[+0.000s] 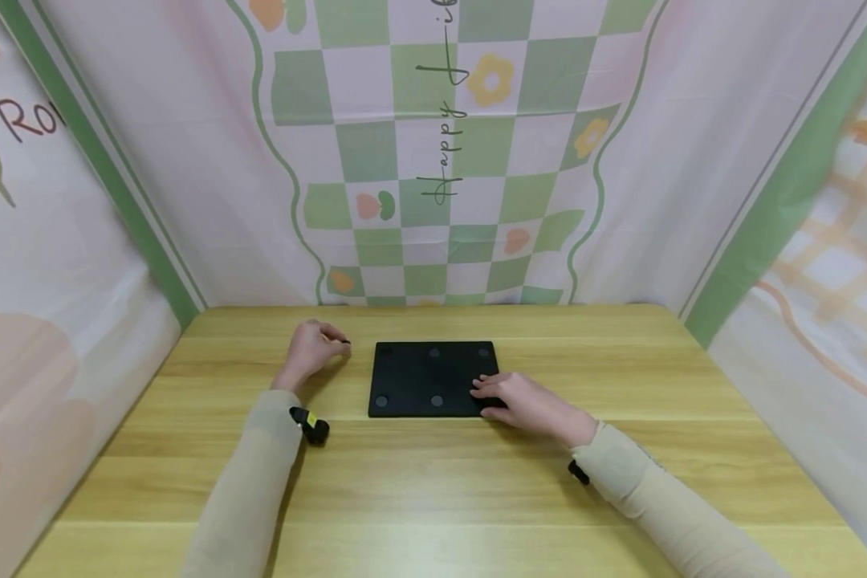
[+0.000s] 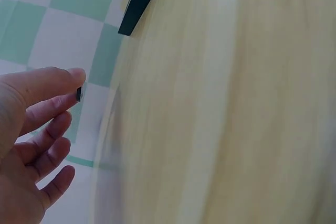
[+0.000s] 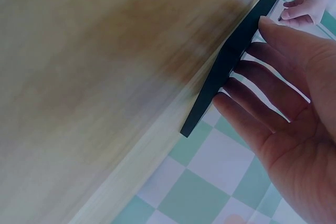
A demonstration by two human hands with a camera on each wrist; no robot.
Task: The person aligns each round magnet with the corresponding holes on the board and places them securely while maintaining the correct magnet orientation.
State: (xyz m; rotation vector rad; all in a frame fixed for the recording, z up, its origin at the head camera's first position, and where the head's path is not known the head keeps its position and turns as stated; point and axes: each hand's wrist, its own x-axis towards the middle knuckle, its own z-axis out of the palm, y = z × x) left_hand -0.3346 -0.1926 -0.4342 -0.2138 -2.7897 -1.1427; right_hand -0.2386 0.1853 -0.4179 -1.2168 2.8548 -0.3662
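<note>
A flat black rectangular board (image 1: 408,373) lies on the table, with several round grey discs (image 1: 437,400) along its long edges. My left hand (image 1: 312,352) is just left of the board, apart from it. Its thumb and index finger pinch a small, thin dark piece (image 2: 79,94); its exact kind is not clear. The other fingers curve loosely below. My right hand (image 1: 531,404) rests its fingertips, spread apart, on the board's right end. In the right wrist view those fingers (image 3: 247,113) touch the board's upper face. The board's lower right corner is hidden under this hand.
The wooden table (image 1: 433,482) stretches around the board on all sides. A checked green and white cloth (image 1: 433,144) hangs behind its far edge, with more patterned cloth at both sides. Small black devices (image 1: 314,429) are strapped at the wrists.
</note>
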